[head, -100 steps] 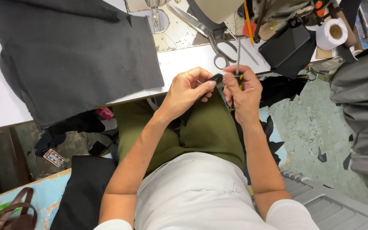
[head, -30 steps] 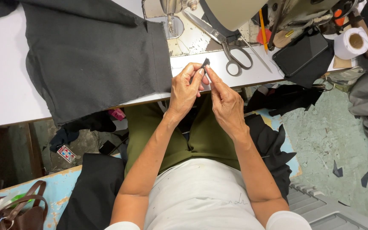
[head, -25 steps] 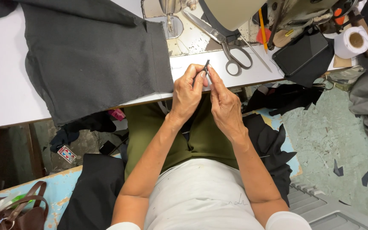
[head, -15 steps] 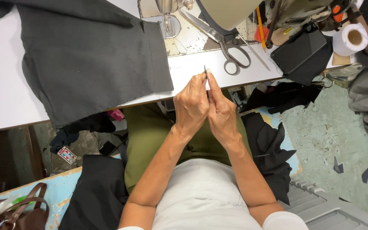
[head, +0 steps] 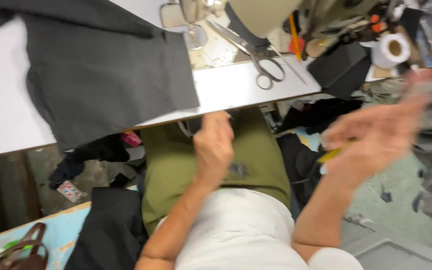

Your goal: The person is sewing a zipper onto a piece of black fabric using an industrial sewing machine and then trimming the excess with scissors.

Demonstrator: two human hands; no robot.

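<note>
Small yellow object, blurred, kind unclear: pinched in the right hand, raised out to the right, well off the white worktop. Left hand: loosely curled over the olive-green lap, just below the worktop edge; whether it grasps anything cannot be told. On worktop: dark grey fabric, scissors.
</note>
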